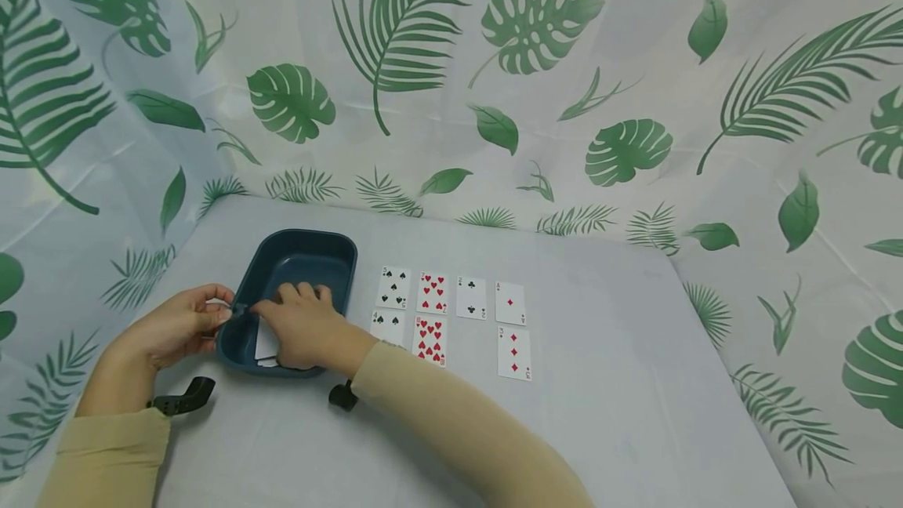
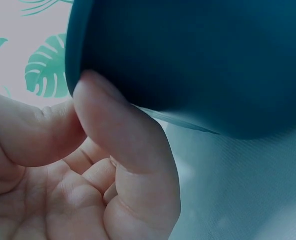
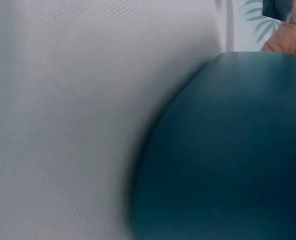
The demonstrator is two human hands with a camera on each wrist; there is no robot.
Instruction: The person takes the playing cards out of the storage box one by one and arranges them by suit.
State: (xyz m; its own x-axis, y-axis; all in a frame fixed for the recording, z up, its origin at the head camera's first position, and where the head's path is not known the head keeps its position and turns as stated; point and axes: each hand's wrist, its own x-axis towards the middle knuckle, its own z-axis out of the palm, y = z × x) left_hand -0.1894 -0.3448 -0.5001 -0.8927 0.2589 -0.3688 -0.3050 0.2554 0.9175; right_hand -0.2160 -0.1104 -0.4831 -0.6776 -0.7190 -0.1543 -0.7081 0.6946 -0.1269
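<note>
A dark blue plastic bin (image 1: pixel 310 232) sits at the left of the table. My left hand (image 1: pixel 176 326) pinches its left rim between thumb and finger; the left wrist view shows these fingertips against the bin wall (image 2: pixel 187 60). My right hand (image 1: pixel 303 332) reaches down inside the bin, fingers bent, over white playing cards (image 1: pixel 265 345) at its near end. Its fingertips are partly hidden, and I cannot tell whether they grip a card. In the right wrist view the bin's outer side (image 3: pixel 222 150) fills the right part.
Playing cards lie face up in two rows right of the bin, among them the five of spades (image 1: pixel 393 288), seven of hearts (image 1: pixel 432 292), two of clubs (image 1: pixel 470 299) and ace of diamonds (image 1: pixel 510 304). The three of diamonds (image 1: pixel 514 353) lies nearer. My right forearm crosses below them.
</note>
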